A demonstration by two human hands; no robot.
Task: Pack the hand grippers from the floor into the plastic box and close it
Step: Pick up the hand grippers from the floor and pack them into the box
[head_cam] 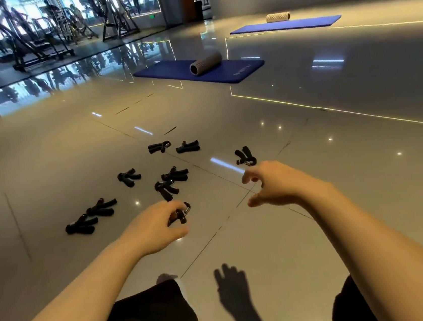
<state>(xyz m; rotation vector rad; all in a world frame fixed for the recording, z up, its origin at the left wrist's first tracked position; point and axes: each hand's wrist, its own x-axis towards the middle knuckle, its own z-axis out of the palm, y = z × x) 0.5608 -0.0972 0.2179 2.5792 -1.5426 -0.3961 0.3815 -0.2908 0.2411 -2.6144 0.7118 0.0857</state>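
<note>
My left hand (157,226) is clamped on one black foam-handled hand gripper (181,214), lifted just off the glossy grey tile floor (312,175). My right hand (273,183) hangs above the floor with fingers loosely curled, holding nothing, right by another gripper (244,156). The other black grippers (172,176) are scattered on the floor ahead.

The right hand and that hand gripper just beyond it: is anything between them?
Nothing: in the head view only bare shiny floor separates the right hand from that hand gripper.
</note>
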